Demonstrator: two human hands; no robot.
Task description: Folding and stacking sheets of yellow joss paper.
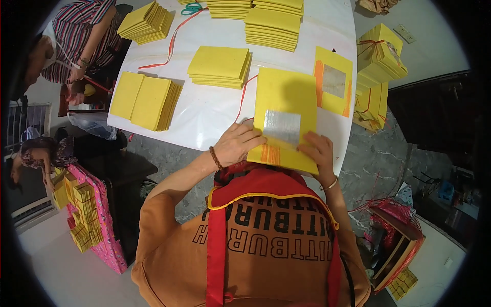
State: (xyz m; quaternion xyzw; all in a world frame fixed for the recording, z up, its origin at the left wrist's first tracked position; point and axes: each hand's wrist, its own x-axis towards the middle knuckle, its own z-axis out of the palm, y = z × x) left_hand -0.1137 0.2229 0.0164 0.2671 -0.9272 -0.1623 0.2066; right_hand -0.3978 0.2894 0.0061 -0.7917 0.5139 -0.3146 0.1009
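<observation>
The white counter carries many finished piles of yellow paper — I count several loose stacks across it, and at the right edge some bundles are already tied with red ribbon. So I judge a good part of the work is done, but the loose stacks are not yet tied.

The stack in hand, yellow with a silver square, lies at the near edge of the counter. My left hand presses on its lower left corner, fingers curled over it; my right hand holds the lower right corner — both grips closed on it. A red ribbon runs just beside this stack, not yet around it.
</observation>
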